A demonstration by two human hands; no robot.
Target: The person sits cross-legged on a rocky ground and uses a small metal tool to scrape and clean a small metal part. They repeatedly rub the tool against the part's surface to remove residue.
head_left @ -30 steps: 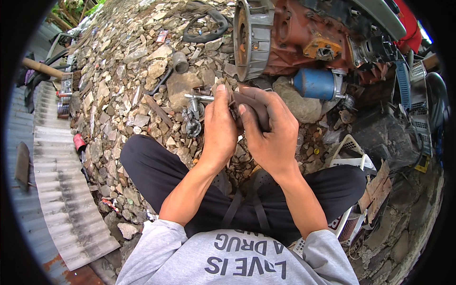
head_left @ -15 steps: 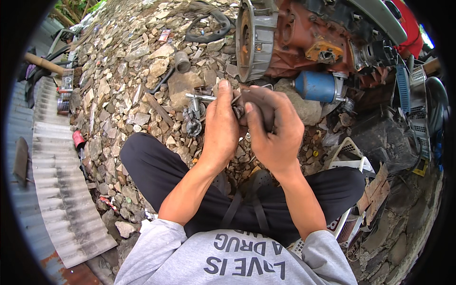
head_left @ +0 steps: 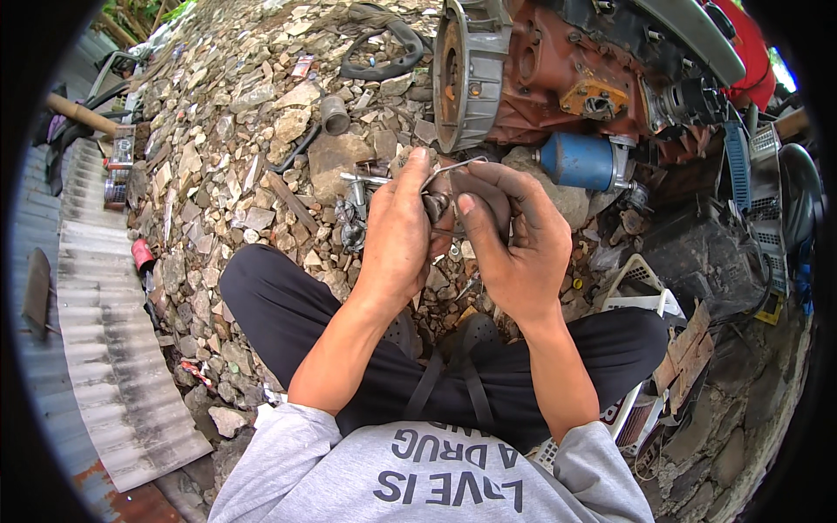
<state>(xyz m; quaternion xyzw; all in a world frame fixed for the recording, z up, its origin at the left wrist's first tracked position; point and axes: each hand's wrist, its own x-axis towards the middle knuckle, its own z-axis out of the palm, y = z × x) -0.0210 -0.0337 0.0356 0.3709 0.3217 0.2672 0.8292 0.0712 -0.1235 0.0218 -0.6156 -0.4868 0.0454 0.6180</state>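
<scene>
In front of me, above my crossed legs, both hands meet. My left hand (head_left: pixel 397 240) is closed round a small, dark, greasy metal part (head_left: pixel 434 207), mostly covered by the fingers. Thumb and fingers of my right hand (head_left: pixel 521 248) pinch a thin, dark brown folded sheet (head_left: pixel 490 202) against that part. Whether the sheet is sandpaper or cloth I cannot tell. A thin pale edge or wire runs along the top between the hands. Just left of my left hand, small silvery metal parts (head_left: pixel 353 213) lie on the stones.
A reddish-brown engine block (head_left: pixel 558 70) with a grey bell housing (head_left: pixel 475 78) stands ahead on the right. Its blue canister filter (head_left: pixel 577 161) sits low, near my right hand. Broken stones (head_left: pixel 235 174) cover the ground. White plastic crates (head_left: pixel 641 279) lie right, corrugated sheets (head_left: pixel 113 314) left.
My right hand has shifted slightly right and down, opening a little gap from the left. The dark sheet has turned, and more of the metal part shows.
</scene>
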